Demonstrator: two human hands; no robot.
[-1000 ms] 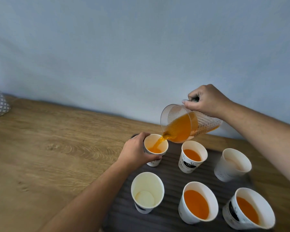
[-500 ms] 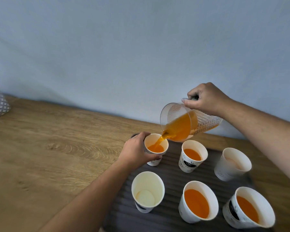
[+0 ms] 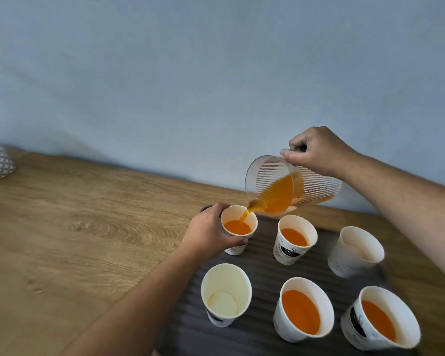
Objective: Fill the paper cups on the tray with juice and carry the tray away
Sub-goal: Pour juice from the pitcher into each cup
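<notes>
The right grip (image 3: 316, 150) is clenched round the handle of the see-through jug (image 3: 293, 188) and tips it. Juice (image 3: 238, 227) runs from the spout into the paper cup (image 3: 252, 222) below. The left grip (image 3: 208, 232) is wrapped round that cup, which stands at the far left corner of the dark tray (image 3: 262, 268).

I think the cup is light and soft, so hold its middle gently or it will squash or tip. Right of the left grip, three other cups (image 3: 288, 250) hold juice. The near cup (image 3: 226, 283) and the far right cup (image 3: 355, 253) look empty.

The tray sits on the bench (image 3: 88, 227). Once full it will likely be heavy and sloshy. Take both side edges and hold it flat.
</notes>
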